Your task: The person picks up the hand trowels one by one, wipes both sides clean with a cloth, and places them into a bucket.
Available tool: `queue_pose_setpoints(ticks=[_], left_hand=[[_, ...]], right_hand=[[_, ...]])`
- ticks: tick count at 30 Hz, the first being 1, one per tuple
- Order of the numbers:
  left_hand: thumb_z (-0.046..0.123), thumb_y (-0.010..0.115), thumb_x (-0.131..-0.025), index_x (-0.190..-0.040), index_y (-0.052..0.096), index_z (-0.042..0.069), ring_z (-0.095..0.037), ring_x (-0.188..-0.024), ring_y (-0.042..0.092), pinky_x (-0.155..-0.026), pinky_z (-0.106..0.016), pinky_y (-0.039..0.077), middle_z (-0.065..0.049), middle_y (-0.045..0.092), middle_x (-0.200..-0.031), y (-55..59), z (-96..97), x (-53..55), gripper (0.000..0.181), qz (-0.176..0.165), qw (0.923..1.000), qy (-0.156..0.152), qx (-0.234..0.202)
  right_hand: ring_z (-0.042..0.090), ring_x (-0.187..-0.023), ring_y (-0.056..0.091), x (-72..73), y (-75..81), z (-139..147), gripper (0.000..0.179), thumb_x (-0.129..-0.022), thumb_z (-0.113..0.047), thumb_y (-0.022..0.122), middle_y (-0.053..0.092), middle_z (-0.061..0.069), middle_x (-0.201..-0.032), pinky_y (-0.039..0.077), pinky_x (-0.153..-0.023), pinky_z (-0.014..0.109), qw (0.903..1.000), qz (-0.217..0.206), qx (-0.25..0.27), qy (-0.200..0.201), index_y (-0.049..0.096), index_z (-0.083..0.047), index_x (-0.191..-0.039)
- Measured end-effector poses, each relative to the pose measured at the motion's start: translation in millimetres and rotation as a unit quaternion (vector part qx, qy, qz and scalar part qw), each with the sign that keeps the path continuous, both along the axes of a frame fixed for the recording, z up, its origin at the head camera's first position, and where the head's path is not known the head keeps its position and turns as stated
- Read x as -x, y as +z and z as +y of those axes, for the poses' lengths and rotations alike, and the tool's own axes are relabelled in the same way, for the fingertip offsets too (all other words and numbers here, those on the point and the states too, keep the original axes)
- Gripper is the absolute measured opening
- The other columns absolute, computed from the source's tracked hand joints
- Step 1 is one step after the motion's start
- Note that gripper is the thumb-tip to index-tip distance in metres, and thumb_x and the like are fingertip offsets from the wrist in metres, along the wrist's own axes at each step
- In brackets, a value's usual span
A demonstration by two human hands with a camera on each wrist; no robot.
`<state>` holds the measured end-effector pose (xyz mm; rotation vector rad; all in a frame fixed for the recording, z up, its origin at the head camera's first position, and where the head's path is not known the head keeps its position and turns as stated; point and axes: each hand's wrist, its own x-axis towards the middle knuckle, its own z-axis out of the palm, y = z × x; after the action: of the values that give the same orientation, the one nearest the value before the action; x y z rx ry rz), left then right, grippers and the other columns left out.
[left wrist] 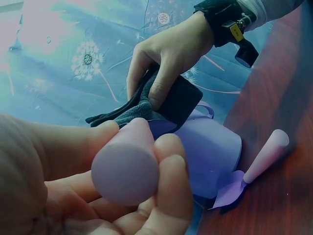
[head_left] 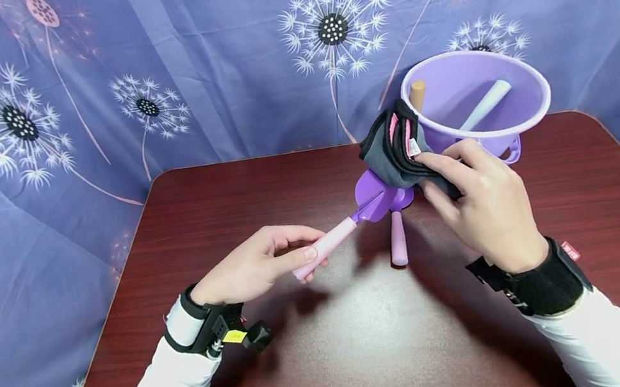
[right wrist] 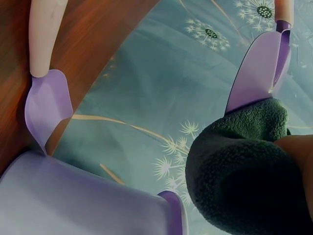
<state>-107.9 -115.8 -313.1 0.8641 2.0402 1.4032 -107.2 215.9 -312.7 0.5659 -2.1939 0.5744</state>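
My left hand (head_left: 268, 260) grips the pink handle of a purple garden trowel (head_left: 331, 247), whose blade points up and to the right. In my right hand (head_left: 485, 198) is a folded dark grey cloth (head_left: 395, 154) with black edging and a white tag, pinched between thumb and fingers. The cloth covers the tip of the trowel's blade, as the right wrist view also shows with the blade (right wrist: 257, 73) running into the cloth (right wrist: 244, 166). A second purple trowel with a pink handle (head_left: 398, 241) lies on the table below, its blade partly hidden behind the held one.
A lilac bucket (head_left: 539, 117) stands at the back right of the dark red wooden table (head_left: 229, 197). Inside it lean a pale handle (head_left: 486, 105) and a tan wooden handle (head_left: 417, 95). A blue curtain with dandelion prints (head_left: 236, 67) hangs behind the table.
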Motion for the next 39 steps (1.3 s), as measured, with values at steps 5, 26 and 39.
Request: queue_pose_setpoints(ticks=[5,26,39], left_hand=[[0.015,0.056,-0.101,-0.122,0.066,0.019,-0.021,-0.08,0.059,-0.075,-0.032,0.047,-0.005,0.063,-0.082,1.6,-1.0,-1.4,0.024,0.003,1.0,-0.009,-0.002],[0.019,0.056,-0.101,-0.124,0.066,0.023,-0.022,-0.082,0.061,-0.079,-0.035,0.048,-0.004,0.066,-0.084,1.3,1.3,-1.1,0.025,0.008,0.9999,-0.008,-0.012],[0.006,0.047,-0.104,-0.129,0.054,-0.01,-0.023,-0.078,0.056,-0.076,-0.033,0.049,-0.016,0.064,-0.103,-5.8,9.0,-4.9,0.03,-0.179,0.9687,-0.013,-0.171]], right_hand=[[0.017,-0.071,0.051,0.3,-0.2,0.4,0.03,-0.085,-0.013,0.069,0.06,0.008,-0.093,0.039,-0.058,0.039,0.9998,-0.004,0.015,-0.012,0.075,-0.011,-0.115],[0.021,-0.077,0.054,0.7,-0.7,-3.0,0.025,-0.088,-0.016,0.067,0.06,0.01,-0.09,0.042,-0.061,0.043,0.9956,-0.005,0.07,-0.062,0.075,-0.007,-0.109],[0.024,-0.071,0.054,-0.7,-9.4,-9.6,0.03,-0.09,-0.018,0.064,0.057,0.011,-0.092,0.044,-0.059,0.043,0.9997,0.008,0.016,-0.018,0.072,-0.009,-0.118]])
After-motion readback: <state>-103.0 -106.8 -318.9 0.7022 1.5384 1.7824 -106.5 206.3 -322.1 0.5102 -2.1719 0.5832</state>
